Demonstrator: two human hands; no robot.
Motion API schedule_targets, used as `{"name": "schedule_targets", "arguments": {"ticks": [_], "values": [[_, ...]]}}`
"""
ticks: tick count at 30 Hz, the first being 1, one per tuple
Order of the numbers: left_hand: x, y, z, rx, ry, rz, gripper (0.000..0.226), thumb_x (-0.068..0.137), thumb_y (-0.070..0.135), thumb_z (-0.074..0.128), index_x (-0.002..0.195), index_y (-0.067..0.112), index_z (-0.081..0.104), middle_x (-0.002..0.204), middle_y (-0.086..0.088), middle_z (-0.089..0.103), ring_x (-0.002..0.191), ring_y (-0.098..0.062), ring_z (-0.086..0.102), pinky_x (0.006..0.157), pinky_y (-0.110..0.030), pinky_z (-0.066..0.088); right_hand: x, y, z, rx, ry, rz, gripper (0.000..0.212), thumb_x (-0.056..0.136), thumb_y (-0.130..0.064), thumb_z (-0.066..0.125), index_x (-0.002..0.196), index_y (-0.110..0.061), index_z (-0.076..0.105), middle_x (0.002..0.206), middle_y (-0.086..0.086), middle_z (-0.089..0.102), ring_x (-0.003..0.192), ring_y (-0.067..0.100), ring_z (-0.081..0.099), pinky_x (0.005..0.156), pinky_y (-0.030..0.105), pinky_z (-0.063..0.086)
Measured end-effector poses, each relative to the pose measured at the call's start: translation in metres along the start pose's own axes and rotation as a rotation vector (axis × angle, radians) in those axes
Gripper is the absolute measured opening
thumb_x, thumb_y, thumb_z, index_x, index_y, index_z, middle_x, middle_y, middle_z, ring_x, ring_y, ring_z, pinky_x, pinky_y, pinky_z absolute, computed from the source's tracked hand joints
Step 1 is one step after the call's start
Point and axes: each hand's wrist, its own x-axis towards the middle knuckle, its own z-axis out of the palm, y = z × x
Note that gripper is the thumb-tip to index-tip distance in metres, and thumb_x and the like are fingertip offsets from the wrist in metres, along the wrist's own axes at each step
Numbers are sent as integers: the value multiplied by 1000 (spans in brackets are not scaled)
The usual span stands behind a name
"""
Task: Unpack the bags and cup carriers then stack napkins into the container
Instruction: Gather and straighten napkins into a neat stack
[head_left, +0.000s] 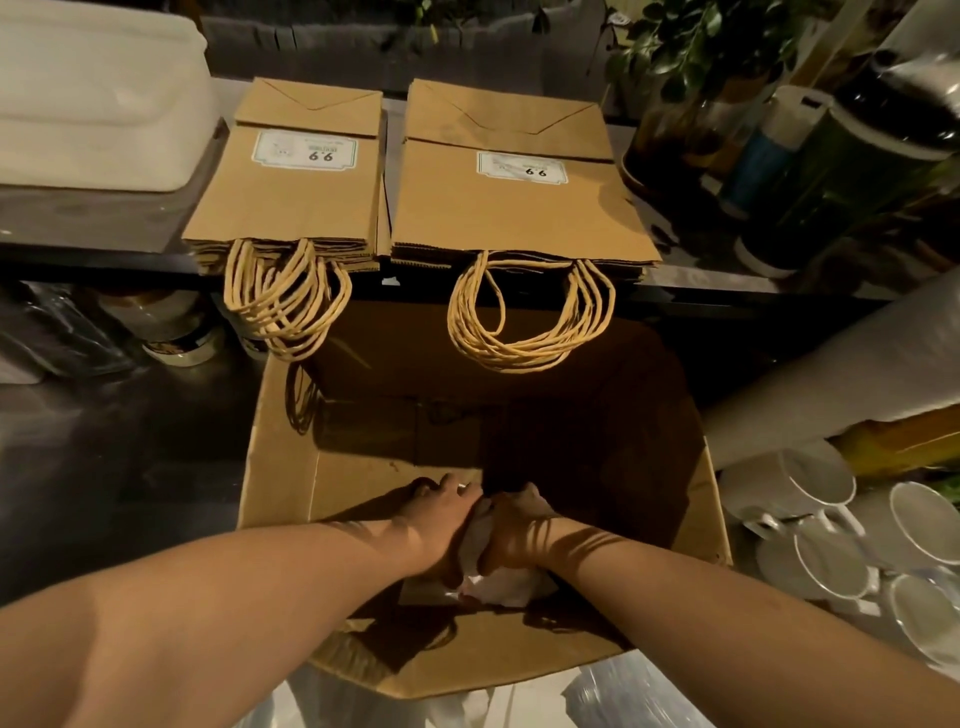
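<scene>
Both my hands reach down into an open cardboard box. My left hand and my right hand grip a white crumpled bundle, paper or plastic, near the box's near wall. Two stacks of flat brown paper bags lie on the shelf behind the box, a narrower stack on the left and a wider stack on the right. Their twisted handles hang over the shelf edge above the box. The box's bottom is dark on the right side.
A white lidded container stands on the shelf at the back left. White mugs and a long white sleeve lie at the right. Bottles and a plant stand at the back right. Jars sit under the shelf at left.
</scene>
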Motion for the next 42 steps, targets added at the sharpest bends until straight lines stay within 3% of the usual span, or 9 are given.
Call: {"name": "schedule_targets", "arguments": {"ticks": [6, 10, 14, 19, 22, 28, 32, 39, 42], "values": [[7, 0, 2, -83, 36, 41, 71, 102, 16, 58, 162, 16, 20, 165, -11, 27, 150, -32, 31, 122, -38, 30, 14, 10, 11, 243, 37, 58, 64, 90, -28, 73, 142, -2, 45, 141, 19, 52, 130, 36, 51, 104, 41, 43], [2, 2, -5, -126, -9, 36, 70, 85, 24, 81, 145, 13, 46, 150, -10, 48, 136, -29, 47, 111, -35, 39, 15, 19, 8, 380, -34, 94, 50, 83, -25, 78, 125, 0, 64, 127, 21, 65, 120, 38, 61, 94, 38, 49], [-6, 5, -24, -95, -4, 33, 56, 88, 23, 79, 137, 16, 53, 144, -9, 50, 126, -28, 54, 95, -31, 45, 6, 23, -10, 471, -36, 102, 50, 82, -29, 80, 123, -5, 67, 127, 16, 66, 121, 34, 61, 85, 29, 44], [-30, 12, -77, -44, 89, 58, 76, 79, 26, 85, 145, 18, 49, 139, -7, 59, 117, -25, 62, 86, -30, 56, -21, 27, -41, 735, 60, 89, 39, 81, -22, 83, 115, -21, 65, 113, 6, 66, 105, 24, 63, 88, 36, 55], [-55, 17, -107, 25, 149, 102, 59, 75, 33, 87, 124, 19, 58, 125, -5, 66, 96, -21, 62, 73, -28, 51, -52, 20, -67, 864, 113, -13, 27, 81, -10, 82, 101, -20, 66, 102, 7, 70, 97, 27, 68, 87, 43, 60], [-132, 30, -136, 6, 206, 165, 61, 71, 40, 88, 122, 23, 59, 112, 3, 66, 101, -19, 61, 81, -32, 51, -119, -2, -94, 815, 157, -57, 32, 76, -16, 85, 104, -13, 70, 94, 7, 74, 81, 20, 74, 63, 31, 61], [-177, 44, -126, -68, 160, 172, 56, 72, 43, 88, 119, 29, 60, 105, 7, 67, 98, -16, 63, 90, -37, 53, -158, -8, -87, 696, 84, -156, 33, 76, -19, 83, 107, -10, 74, 97, 7, 77, 86, 22, 75, 74, 32, 62], [-240, 71, -83, -246, 151, 202, 42, 72, 43, 86, 106, 37, 63, 95, 11, 71, 88, -10, 67, 74, -27, 53, -217, -5, -58, 557, 31, -298, 30, 80, -19, 82, 108, -11, 75, 102, 3, 77, 95, 23, 74, 94, 41, 57], [-256, 88, -56, -294, 134, 196, 46, 70, 47, 85, 109, 38, 61, 97, 12, 71, 89, -11, 69, 80, -33, 59, -236, 5, -38, 526, -39, -341, 34, 80, -20, 83, 112, -13, 73, 108, 4, 76, 101, 24, 73, 102, 47, 53]]}}
